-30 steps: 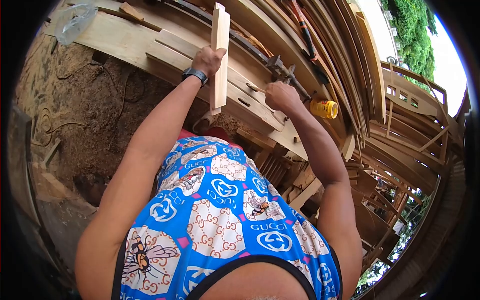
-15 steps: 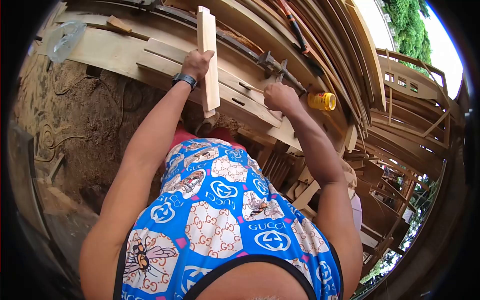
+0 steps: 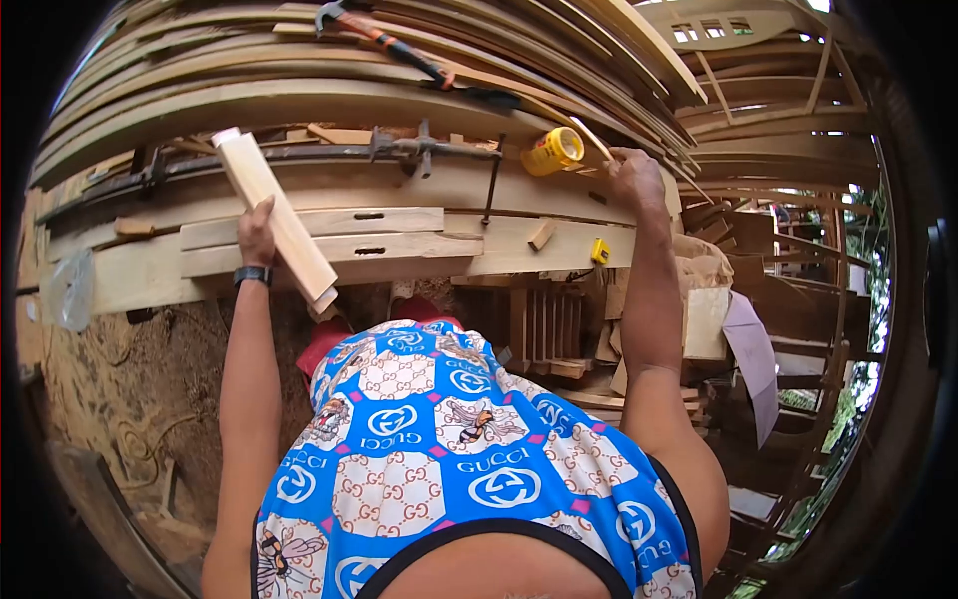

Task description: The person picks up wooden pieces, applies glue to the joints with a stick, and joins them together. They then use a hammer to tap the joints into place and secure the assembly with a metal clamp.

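Note:
My left hand is wrapped round a pale wooden rail with stepped, tenon-like ends, held at a slant over the bench edge. At the right, my right hand pinches a thin wooden stick, its far end just beyond the mouth of a yellow jar lying tipped towards me. Whether the stick touches the jar cannot be made out. Between my hands, two wooden pieces with dark slots lie side by side on a wide board.
A bar clamp runs behind the slotted pieces. Long planks are stacked at the back, with an orange-and-black hammer on them. A yellow tape measure and a wood block lie nearer me. A plastic bag hangs at left.
My right hand, with the stick, has moved from beside the slotted pieces to the right of the yellow jar. The rail in my left hand has tilted. The view has turned.

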### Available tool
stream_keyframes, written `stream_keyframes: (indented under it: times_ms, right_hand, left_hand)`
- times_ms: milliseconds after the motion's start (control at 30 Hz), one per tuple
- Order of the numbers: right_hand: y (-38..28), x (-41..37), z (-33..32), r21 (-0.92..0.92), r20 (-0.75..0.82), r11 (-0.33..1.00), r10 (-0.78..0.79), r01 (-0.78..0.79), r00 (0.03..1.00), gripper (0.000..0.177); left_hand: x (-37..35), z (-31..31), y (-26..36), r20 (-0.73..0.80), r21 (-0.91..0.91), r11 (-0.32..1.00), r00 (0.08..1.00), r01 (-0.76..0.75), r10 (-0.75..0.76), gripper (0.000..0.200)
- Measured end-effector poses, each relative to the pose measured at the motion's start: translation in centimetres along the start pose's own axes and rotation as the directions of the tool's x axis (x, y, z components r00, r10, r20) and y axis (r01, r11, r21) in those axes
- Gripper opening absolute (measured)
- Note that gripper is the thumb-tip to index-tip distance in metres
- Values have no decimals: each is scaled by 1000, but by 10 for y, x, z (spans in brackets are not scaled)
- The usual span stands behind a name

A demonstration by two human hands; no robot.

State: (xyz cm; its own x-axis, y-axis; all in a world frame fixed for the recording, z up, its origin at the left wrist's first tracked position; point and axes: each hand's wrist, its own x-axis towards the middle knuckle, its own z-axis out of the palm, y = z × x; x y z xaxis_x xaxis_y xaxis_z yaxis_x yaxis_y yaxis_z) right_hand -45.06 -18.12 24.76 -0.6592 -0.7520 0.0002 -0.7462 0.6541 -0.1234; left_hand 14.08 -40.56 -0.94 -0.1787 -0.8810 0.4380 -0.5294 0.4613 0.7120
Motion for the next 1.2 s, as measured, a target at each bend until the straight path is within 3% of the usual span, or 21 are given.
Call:
stream_keyframes:
  times_ms: [33, 67, 133, 200, 267, 400, 500, 533, 600, 667, 733, 767, 867, 933, 967, 1000, 1033, 1067, 1100, 1200]
  right_hand:
    - [3, -5, -2, -3, -21, 996, 87, -87, 996, 39]
    - [-9, -8, 2, 17, -21, 996, 92, -92, 996, 39]
    - [-7, -11, 22, 23, -8, 987, 158, -158, 987, 39]
    - [-12, -15, 47, 26, 23, 979, 201, -202, 979, 45]
    - [-26, -22, 60, 72, 83, 974, 210, -217, 974, 44]
    - [-54, -25, 77, 95, 60, 985, 140, -145, 988, 41]
    - [-81, -28, 88, 71, 42, 993, 92, -95, 995, 35]
    - [-82, -33, 92, 36, 28, 997, 68, -69, 997, 35]
    - [-90, -30, 104, -15, 0, 1000, -24, 24, 1000, 37]
    - [-91, -34, 107, 14, -22, 994, -106, 106, 994, 39]
    - [-100, -46, 95, 24, 14, 995, -99, 99, 995, 53]
    - [-111, -59, 76, 33, 80, 997, -71, 68, 994, 58]
    - [-112, -63, 74, -52, 71, 996, -68, 72, 995, 76]
    - [-124, -71, 64, -57, 152, 996, -55, 64, 987, 81]
    - [-127, -72, 66, -49, 175, 994, -87, 96, 981, 81]
    - [-126, -71, 67, -46, 189, 993, -95, 106, 977, 81]
    - [-128, -72, 65, -30, 222, 997, -57, 66, 973, 81]
    - [-133, -79, 58, -70, 181, 996, -39, 53, 983, 83]
    - [-124, -78, 68, -65, 142, 994, -75, 85, 987, 85]
    - [-122, -107, 68, 36, -275, 945, -304, 326, 912, 70]
  left_hand:
    - [2, -10, 7, 80, -175, 954, 970, 242, -231, 46]
    - [11, -41, 9, 192, -301, 824, 877, 480, -440, 45]
    - [8, -51, -5, 145, -404, 806, 900, 433, -411, 46]
    - [12, -68, -21, 216, -558, 647, 844, 519, -491, 49]
    - [18, -94, -5, 394, -656, 413, 754, 631, -526, 49]
    - [17, -134, -21, 336, -775, 283, 747, 565, -573, 52]
    - [8, -159, -38, 201, -835, 317, 785, 450, -587, 60]
    - [0, -163, -41, 256, -847, 246, 767, 471, -588, 63]
    - [-8, -168, -27, 160, -866, 258, 728, 427, -667, 74]
    - [-21, -174, -44, 152, -940, 140, 752, 310, -641, 64]
    - [-30, -173, -27, 80, -952, 176, 756, 252, -650, 57]
    - [-36, -172, -21, 75, -962, 152, 756, 226, -650, 55]
    - [-43, -169, -3, 52, -984, 91, 742, 151, -668, 54]
    - [-47, -172, -14, -67, -964, 231, 711, 136, -700, 59]
    - [-58, -173, -57, -41, -962, 223, 730, 155, -683, 65]
    - [-63, -172, -85, -110, -944, 291, 683, 157, -723, 69]
    - [-66, -179, -80, -24, -940, 252, 691, 230, -723, 71]
    - [-60, -181, -50, 38, -940, 211, 696, 269, -717, 72]
    - [-64, -184, -60, 126, -941, 157, 743, 299, -657, 71]
    - [-57, -177, -31, 159, -940, 117, 717, 320, -679, 66]
